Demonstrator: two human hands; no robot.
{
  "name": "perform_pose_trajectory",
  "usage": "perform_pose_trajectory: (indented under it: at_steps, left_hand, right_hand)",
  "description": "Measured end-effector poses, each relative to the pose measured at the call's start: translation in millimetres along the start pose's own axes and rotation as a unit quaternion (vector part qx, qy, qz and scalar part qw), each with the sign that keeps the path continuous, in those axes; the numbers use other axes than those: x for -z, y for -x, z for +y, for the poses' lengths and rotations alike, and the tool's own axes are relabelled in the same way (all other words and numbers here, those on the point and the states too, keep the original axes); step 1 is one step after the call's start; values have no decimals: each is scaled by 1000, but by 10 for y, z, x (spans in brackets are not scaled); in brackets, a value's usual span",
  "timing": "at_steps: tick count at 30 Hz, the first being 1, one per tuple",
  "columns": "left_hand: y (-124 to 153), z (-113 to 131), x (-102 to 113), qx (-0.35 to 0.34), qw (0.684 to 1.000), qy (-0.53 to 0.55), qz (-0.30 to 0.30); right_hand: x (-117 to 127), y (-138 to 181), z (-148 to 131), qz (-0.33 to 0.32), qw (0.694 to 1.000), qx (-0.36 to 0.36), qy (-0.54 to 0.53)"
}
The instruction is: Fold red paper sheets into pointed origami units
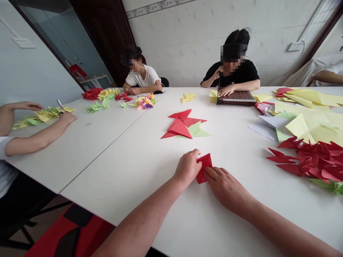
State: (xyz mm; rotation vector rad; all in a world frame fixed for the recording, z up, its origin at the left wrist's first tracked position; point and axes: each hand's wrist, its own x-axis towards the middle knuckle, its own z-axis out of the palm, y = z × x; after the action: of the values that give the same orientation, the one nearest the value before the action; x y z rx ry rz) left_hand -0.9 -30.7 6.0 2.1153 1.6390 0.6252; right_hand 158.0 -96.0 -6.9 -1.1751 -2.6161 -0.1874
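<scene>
1. Red paper piece (206, 159), one, folded, lies on the tabletop (128, 171) before you, between your hands.
2. Your left hand (187, 165), one: fingers narrow, holding the piece's left edge.
3. Your right hand (226, 187), one: fingers close together, laid on its right side; thumb hidden, so cannot tell whether they pinch.
4. Just beyond your hands: one overlapping group, at least two red folded pieces (180, 126), one green folded piece (197, 130).
5. To your right: one red heap (314, 160), too overlapped to count; yellow sheets (325, 125) behind, several.
6. Across from you: two people, one in black (249, 75) at one paper cutter (239, 98), one in white (151, 76).
7. Two wall sockets (24, 43); any markings too small to read.
</scene>
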Motion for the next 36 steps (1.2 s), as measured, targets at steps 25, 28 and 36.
perform_pose_trajectory:
  at_steps: [25,28,36]
  left_hand:
    - [56,-87,62,-2,1000,-5,-11]
    - [64,-65,3,-32,999,-17,4]
    - [210,-64,102,-45,997,55,-21]
  right_hand:
    - [95,-49,-29,-43,998,-11,-36]
    - [80,-45,-15,-33,999,-11,-42]
    - [106,-58,39,-42,997,-18,-69]
